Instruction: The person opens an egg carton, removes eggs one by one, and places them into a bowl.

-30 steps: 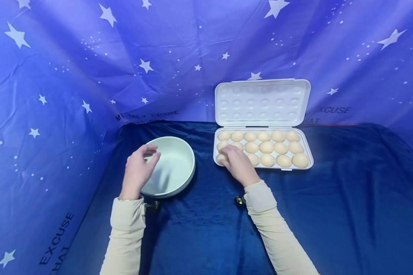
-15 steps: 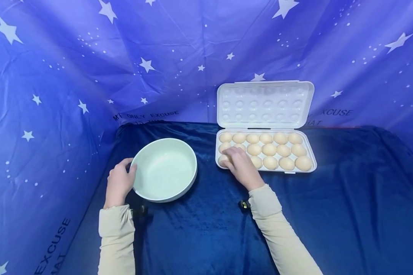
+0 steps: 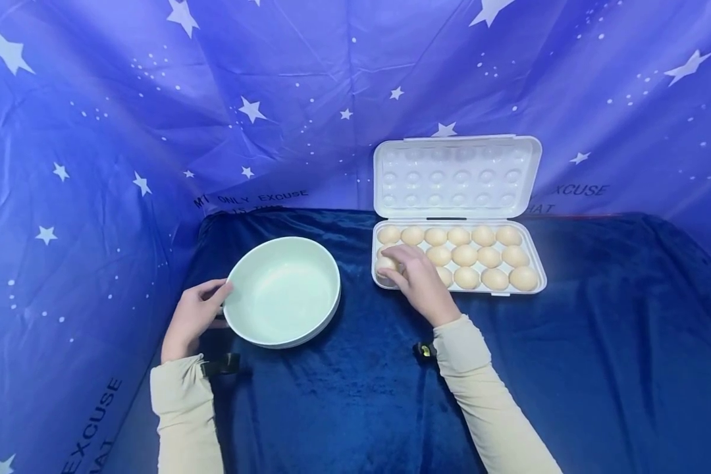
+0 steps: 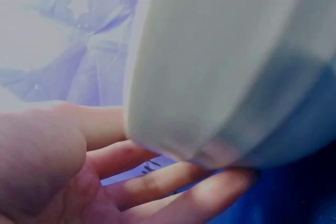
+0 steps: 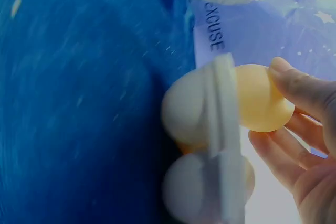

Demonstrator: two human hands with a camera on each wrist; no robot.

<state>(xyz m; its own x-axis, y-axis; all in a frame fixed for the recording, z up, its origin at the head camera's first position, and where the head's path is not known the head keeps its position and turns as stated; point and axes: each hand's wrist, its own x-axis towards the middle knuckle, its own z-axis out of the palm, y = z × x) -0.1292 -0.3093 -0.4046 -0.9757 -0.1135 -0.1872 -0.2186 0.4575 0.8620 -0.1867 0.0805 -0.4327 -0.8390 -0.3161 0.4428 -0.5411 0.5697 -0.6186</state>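
My left hand (image 3: 192, 319) is at the left side of a pale green bowl (image 3: 284, 293), thumb on the rim. In the left wrist view its other fingers (image 4: 210, 192) lie against the bowl's outer wall (image 4: 210, 77). My right hand (image 3: 417, 280) pinches an egg (image 3: 386, 264) at the front left corner of a white egg carton (image 3: 536, 289). Seen from the right wrist, thumb and fingers hold that egg (image 5: 262, 98) at the carton's edge (image 5: 226, 119). Several tan eggs (image 3: 465, 255) sit in rows in the carton, some hidden behind the right hand.
The carton's lid (image 3: 457, 178) stands raised at the back, against a purple curtain (image 3: 308, 79) with white stars. Dark blue cloth (image 3: 355, 401) covers the table between and in front of the bowl and carton.
My left hand has moved left from over the bowl to its left rim and now holds it. My right hand has raised the corner egg slightly. The view has shifted a little.
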